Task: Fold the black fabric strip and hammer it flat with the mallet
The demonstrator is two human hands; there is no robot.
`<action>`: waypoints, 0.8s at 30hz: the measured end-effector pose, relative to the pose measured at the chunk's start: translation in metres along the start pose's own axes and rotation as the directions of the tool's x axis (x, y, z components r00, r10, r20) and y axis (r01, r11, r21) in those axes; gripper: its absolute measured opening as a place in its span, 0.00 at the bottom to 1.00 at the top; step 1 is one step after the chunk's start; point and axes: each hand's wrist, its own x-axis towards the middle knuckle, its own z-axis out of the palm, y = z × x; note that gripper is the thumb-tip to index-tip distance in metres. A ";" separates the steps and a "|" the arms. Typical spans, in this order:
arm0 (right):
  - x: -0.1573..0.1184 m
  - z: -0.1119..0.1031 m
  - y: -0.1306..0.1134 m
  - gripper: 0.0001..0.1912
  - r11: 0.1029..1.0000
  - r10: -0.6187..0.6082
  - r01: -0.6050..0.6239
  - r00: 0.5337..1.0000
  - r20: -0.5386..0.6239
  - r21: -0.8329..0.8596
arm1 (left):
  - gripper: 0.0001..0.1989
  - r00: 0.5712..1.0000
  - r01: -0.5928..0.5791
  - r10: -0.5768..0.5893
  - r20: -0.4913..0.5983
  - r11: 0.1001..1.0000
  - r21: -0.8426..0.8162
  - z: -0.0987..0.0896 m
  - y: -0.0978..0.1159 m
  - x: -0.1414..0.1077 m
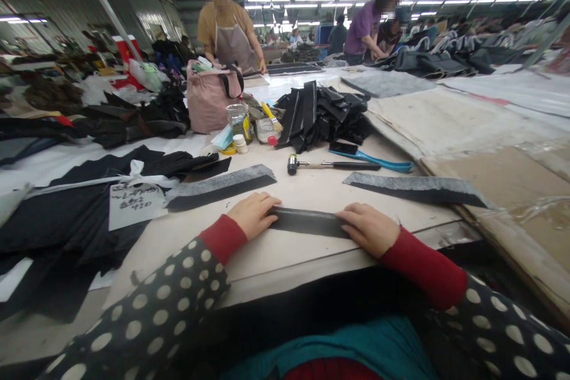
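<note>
Head view, one work area.

Item: black strip, lying crosswise on the pale table, directly before the wearer, long edges running side to side.

Hands: left hand, fingers together and laid over the strip's left end; right hand, fingers slightly bent over its right end. Hands well apart, the middle of the strip bare between them. Whether either one pinches the strip from beneath: cannot tell. Cuffs red; sleeves dark with pale dots.

Beyond the strip, left: grey-and-black strip, lying at a slant. Right: a second strip, likewise grey along the far side and black along the near.

Between and behind these: mallet, lying flat, head to the left; blue-handled brush, just behind its handle.

Farther back: heap of black pieces; yellow-handled brush, bristles toward the heap; glass jar; small white bottle; pink bag, behind the jar.

Far left: black bundle, bearing a handwritten tag.

Background: two co-workers, one in an apron, one in a purple top.
</note>
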 end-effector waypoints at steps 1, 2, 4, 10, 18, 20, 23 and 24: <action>-0.004 -0.002 -0.003 0.15 1.000 0.000 -0.001 1.000 0.029 0.009 | 0.18 1.000 0.021 -0.021 -0.002 0.999 -0.036 0.000 -0.003 0.002; -0.008 -0.005 -0.008 0.15 1.000 -0.003 0.002 0.998 0.065 0.025 | 0.20 0.999 0.045 -0.045 0.003 0.997 -0.070 0.000 -0.005 0.005; -0.017 -0.014 -0.018 0.16 0.995 -0.041 0.027 0.989 0.140 0.099 | 0.23 0.995 0.102 -0.098 0.036 0.986 -0.130 -0.001 -0.008 0.011; -0.020 -0.038 -0.025 0.17 0.880 -0.219 0.015 0.900 0.377 0.476 | 0.23 0.991 0.131 -0.109 0.079 0.916 -0.379 0.002 -0.001 0.036; 0.069 -0.007 -0.010 0.20 0.872 0.093 -0.151 0.985 0.146 0.465 | 0.14 0.996 0.025 -0.064 -0.056 0.850 -0.527 0.024 0.009 0.054; 0.087 0.006 -0.015 0.19 0.842 0.078 -0.133 0.989 0.126 0.522 | 0.13 0.994 0.033 -0.081 -0.070 0.854 -0.520 0.026 0.008 0.052; 0.102 0.023 -0.020 0.15 0.812 0.088 -0.119 0.993 0.082 0.571 | 0.13 0.990 0.053 -0.111 -0.087 0.863 -0.502 0.025 0.003 0.050; 0.104 0.027 -0.019 0.14 0.804 0.091 -0.113 0.994 0.066 0.583 | 0.13 0.990 0.058 -0.115 -0.082 0.862 -0.503 0.024 0.001 0.050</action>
